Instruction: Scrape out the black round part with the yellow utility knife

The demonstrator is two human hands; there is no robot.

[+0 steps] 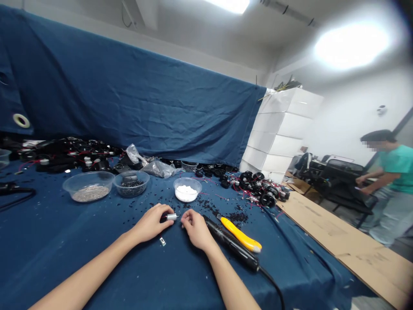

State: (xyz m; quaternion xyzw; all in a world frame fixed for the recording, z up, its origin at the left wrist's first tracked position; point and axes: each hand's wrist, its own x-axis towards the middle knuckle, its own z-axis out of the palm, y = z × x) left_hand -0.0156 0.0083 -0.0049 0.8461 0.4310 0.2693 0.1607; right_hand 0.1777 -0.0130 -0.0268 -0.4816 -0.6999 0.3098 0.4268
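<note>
My left hand [151, 223] grips a small silver motor [172, 217] lying sideways, its thin shaft pointing to the right. Just past the shaft's tip, my right hand [195, 227] has thumb and fingers pinched together; whatever they may hold is too small to make out. On the blue cloth below my left hand rests a small light-coloured rectangular part [162, 241]. A black corded power tool, probably an electric screwdriver [235, 245], lies beside my right hand. Along it is a yellow utility knife [240, 234]. A clear tub of white pieces [187, 192] stands beyond my hands.
Left of the tub are a bowl of black parts [131, 184] and a wider bowl of small metallic parts [90, 189]. Black bits [237, 216] are scattered at right. Wired assemblies [261, 187] are heaped by white boxes [274, 137]. A person [392, 172] stands far right.
</note>
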